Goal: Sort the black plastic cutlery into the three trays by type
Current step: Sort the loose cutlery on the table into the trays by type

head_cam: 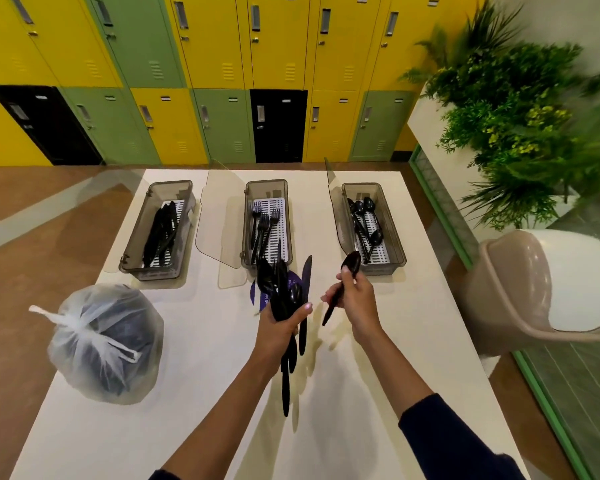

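Three smoky clear trays stand in a row at the far side of the white table [194, 375]. The left tray [132, 258] holds black knives, the middle tray [248, 220] holds forks, the right tray [394, 230] holds spoons. My left hand [283, 327] grips a mixed bundle of black cutlery [281, 289] upright, in front of the middle tray. My right hand [355, 296] pinches a single black spoon [350, 263] by its handle, bowl up, just short of the right tray's near end.
A knotted translucent bag [106, 342] with dark contents sits on the table's left side. Clear tray lids lie open beside the trays. A beige chair [534, 289] stands right of the table, with plants and a green-framed partition behind it.
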{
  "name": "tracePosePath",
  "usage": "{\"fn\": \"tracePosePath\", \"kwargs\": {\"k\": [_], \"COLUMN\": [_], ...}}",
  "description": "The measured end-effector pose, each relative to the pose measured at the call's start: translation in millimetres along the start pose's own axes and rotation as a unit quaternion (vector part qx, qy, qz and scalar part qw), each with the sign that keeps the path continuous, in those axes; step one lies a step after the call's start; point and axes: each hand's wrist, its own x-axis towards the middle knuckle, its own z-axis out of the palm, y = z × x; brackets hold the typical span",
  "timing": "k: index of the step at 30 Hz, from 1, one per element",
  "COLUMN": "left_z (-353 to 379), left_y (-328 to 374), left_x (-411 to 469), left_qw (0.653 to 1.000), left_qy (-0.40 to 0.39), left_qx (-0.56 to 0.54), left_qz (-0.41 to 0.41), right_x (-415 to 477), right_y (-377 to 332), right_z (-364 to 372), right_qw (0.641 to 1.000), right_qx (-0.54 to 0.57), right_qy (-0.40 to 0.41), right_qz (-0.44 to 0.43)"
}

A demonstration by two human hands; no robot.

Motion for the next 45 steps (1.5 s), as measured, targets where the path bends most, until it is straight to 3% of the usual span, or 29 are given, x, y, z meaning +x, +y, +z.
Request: {"fn": "tracePosePath", "kwargs": {"k": [6, 9, 14, 20, 24, 26, 29, 34, 37, 41, 43, 45], "left_z": [17.2, 21.5, 24.2, 18.8, 14.2, 13.0, 13.6, 6.2, -0.8, -14.8, -21.5, -28.6], "left_y": [5.7, 7.9, 7.8, 8.8, 9.1, 10.6, 13.4, 16.8, 16.7, 14.5, 15.0, 15.0], "left_x": [19.1, 24.9, 31.0, 32.9, 30.5, 26.9, 19.9, 6.6, -1.1, -9.2, -13.0, -16.5], "left_qw": [1.000, 1.000, 0.999, 0.999, 0.999, 0.999, 0.999, 0.997, 0.998, 0.998, 0.998, 0.997], "left_qy": [-0.012, -0.010, -0.008, -0.014, -0.026, -0.033, -0.041, -0.071, -0.068, -0.052, -0.054, -0.056], "left_qx": [-0.020, -0.019, -0.026, -0.022, -0.020, -0.016, -0.019, -0.007, 0.005, 0.018, 0.028, 0.037], "left_qz": [-0.016, -0.017, -0.024, -0.030, -0.026, -0.020, -0.014, 0.008, 0.010, 0.009, 0.015, 0.024], "right_x": [59.8, 93.1, 121.8, 114.9, 84.6, 57.0, 25.5, 6.3, 3.8, 7.1, 7.6, 1.5], "right_y": [-24.9, -40.7, -59.2, -47.6, -32.7, -30.6, -23.1, -6.7, -12.7, -38.9, -50.8, -55.4], "right_z": [-34.4, -43.3, -40.7, -32.8, -22.3, -15.3, -1.6, 17.2, 23.1, 37.1, 46.1, 59.5], "right_qw": [0.991, 0.989, 0.993, 0.971, 0.959, 0.961, 0.965, 0.962, 0.966, 0.988, 0.986, 0.968], "right_qx": [-0.067, -0.112, -0.054, -0.213, -0.191, -0.154, -0.164, -0.218, -0.204, -0.097, -0.117, -0.203], "right_qy": [0.117, 0.083, 0.044, 0.104, 0.179, 0.146, 0.050, -0.063, -0.064, -0.026, -0.046, -0.114], "right_qz": [-0.005, 0.049, 0.098, 0.035, -0.113, -0.176, -0.200, -0.155, -0.142, -0.116, -0.107, -0.096]}}
